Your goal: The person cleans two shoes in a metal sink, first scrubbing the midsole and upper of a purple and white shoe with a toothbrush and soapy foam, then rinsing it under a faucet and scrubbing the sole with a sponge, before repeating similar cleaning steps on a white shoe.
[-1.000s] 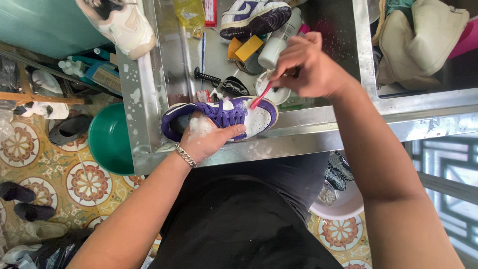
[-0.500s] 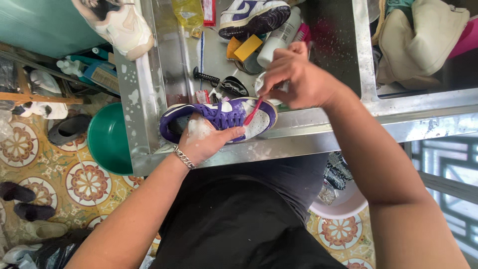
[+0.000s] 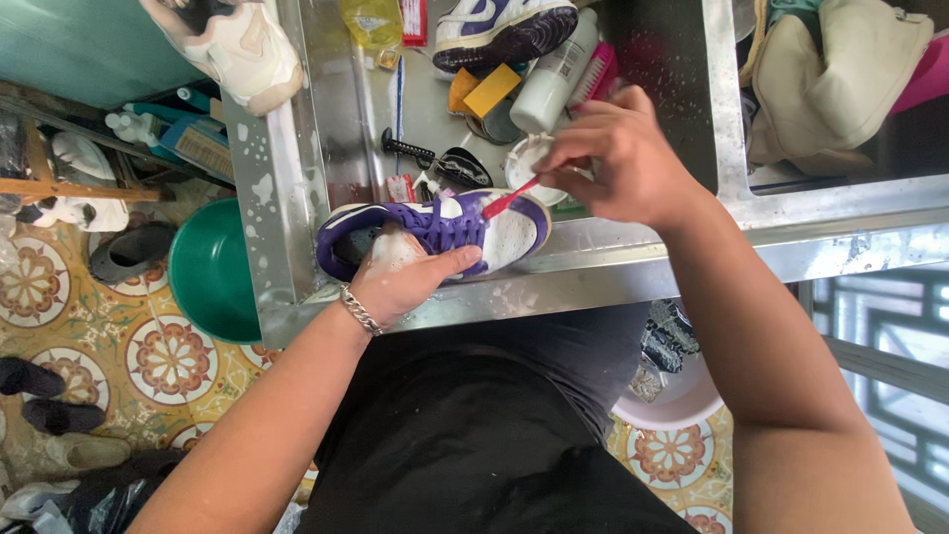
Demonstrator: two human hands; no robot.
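Left hand (image 3: 400, 282): clasped over the heel half of the purple-and-white sneaker (image 3: 435, 232), fingers closed around its near side and collar, thumb lying along the laces; a silver chain bracelet (image 3: 358, 310) on the wrist at 7 o'clock of the hand
Right hand (image 3: 618, 163): fingers pinched shut on a red-handled brush (image 3: 509, 201); the handle slants down toward 8 o'clock and its tip touches the soapy toe of the sneaker
Sneaker: lying on the front rim of the steel sink (image 3: 297, 198), toe toward 3 o'clock, heel toward 9 o'clock; white foam on the toe and the side
Small white bowl (image 3: 529, 163): in the basin just at 12 o'clock of the sneaker's toe, partly hidden by the right hand
Black brush (image 3: 440, 163): in the basin at 12 o'clock of the laces, near but apart
White bottle (image 3: 554, 74): lying at 12 o'clock of the right hand, beside a pink scrubbing brush (image 3: 598, 74)
Second sneaker (image 3: 504, 30): white and dark, at the far end of the basin, 12 o'clock
Green basin (image 3: 213, 272): on the patterned tile floor at 9 o'clock of the sink
Cream sneaker (image 3: 237, 49): on the sink's far-left corner, 11 o'clock
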